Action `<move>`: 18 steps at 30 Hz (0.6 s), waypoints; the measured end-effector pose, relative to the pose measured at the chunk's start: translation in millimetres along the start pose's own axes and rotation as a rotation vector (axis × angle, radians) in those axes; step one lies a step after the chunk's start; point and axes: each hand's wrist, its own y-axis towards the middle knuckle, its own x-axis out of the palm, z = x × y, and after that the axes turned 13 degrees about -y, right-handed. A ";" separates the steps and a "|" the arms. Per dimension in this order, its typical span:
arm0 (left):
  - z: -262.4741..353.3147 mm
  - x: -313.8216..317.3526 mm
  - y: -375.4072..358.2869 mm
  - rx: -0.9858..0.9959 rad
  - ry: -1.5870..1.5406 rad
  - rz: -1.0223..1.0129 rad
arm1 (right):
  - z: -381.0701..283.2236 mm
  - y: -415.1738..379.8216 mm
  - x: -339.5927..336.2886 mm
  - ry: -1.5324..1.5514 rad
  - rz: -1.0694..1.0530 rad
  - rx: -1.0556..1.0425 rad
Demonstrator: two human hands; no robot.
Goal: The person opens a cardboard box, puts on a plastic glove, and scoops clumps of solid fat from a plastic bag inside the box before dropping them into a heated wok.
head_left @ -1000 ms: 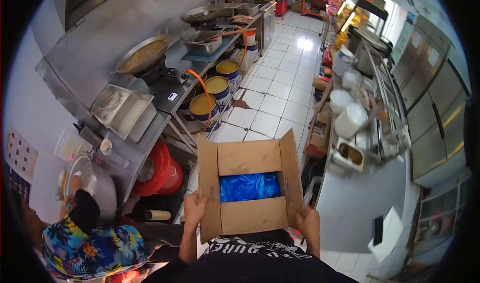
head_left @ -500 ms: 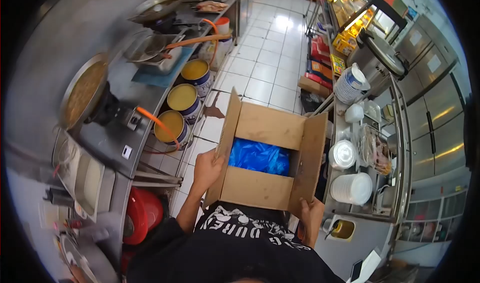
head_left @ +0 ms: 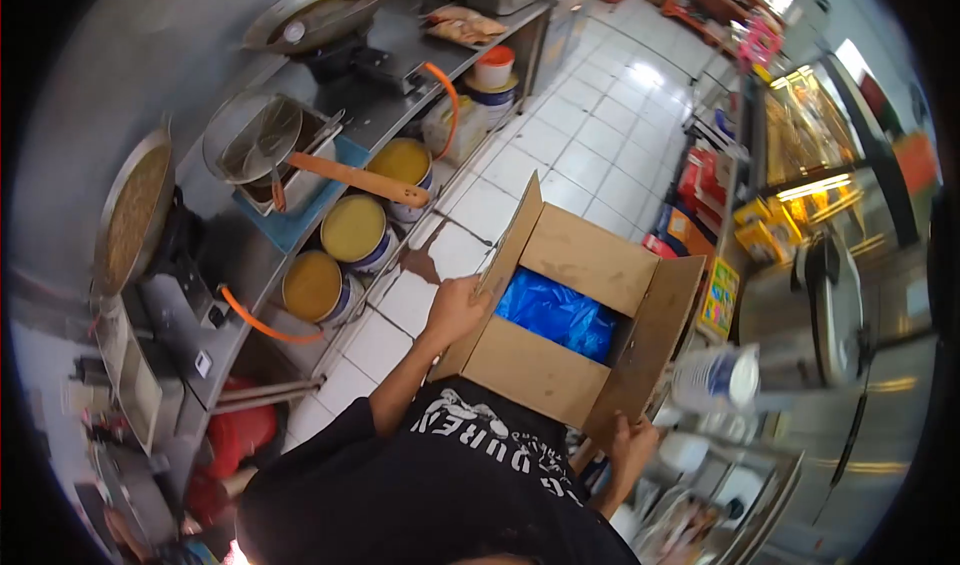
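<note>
An open cardboard box point(head_left: 590, 255) is held in front of my body, its flaps spread. Blue plastic point(head_left: 558, 312) lies inside it and hides whatever is beneath. My left hand point(head_left: 458, 312) grips the edge of the left flap. On the other side, my right hand point(head_left: 632, 445) has its fingers closed on the lower corner of the right flap.
Along the left runs a metal counter point(head_left: 375, 115) with woks, a strainer and a wooden handle over its edge. Several open tins point(head_left: 355, 227) stand below it. White tiled floor point(head_left: 545, 135) stretches ahead. Stacked tubs point(head_left: 715, 375) and a glass display case point(head_left: 800, 115) are on the right.
The view has turned, so the counter and shelves appear tilted. The box, still in both hands, sits further right and slightly lower in view. Both hands keep their grip on the flaps.
</note>
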 end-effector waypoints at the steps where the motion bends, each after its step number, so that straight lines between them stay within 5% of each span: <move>1: -8.7 7.2 25.3 -0.034 -0.049 0.031 | -14.6 28.3 -5.7 -0.023 -0.027 -0.035; 6: -47.0 52.6 166.0 -0.058 -0.053 0.084 | -27.6 185.5 25.0 0.007 -0.159 -0.122; 12: -73.6 86.9 349.3 -0.096 -0.141 0.107 | -124.3 340.3 66.8 0.077 -0.196 -0.151; 14: -91.4 84.2 403.3 -0.096 -0.509 0.070 | -153.5 385.1 77.7 0.083 -0.163 -0.179; 15: -99.0 75.5 428.7 -0.420 -0.858 0.059 | -159.9 406.2 88.2 0.168 -0.162 -0.164; 18: -127.2 17.9 479.4 -0.508 -1.429 0.578 | -200.5 465.9 87.1 0.053 -0.264 -0.181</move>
